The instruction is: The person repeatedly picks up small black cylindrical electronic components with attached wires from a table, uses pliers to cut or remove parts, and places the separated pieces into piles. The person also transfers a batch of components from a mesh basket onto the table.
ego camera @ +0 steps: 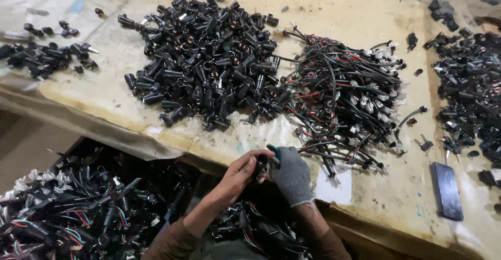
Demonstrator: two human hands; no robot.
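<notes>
At the table edge (172, 150), the bare left hand (237, 174) and grey-gloved right hand (292, 174) meet, both pinched on 1 small black connector (261, 164), apparently mid-assembly, needing steady, aligned pressure.

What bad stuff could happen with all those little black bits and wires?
The small black part pinched between the left hand and gloved right hand might slip into the box of wires below. The wire pile looks tangled, so pulling one could drag others off the table.

I see my bare left hand (237, 174) and gloved right hand (291, 175) raised together, fingers (254, 162) curled inward, tips nearly meeting.
</notes>
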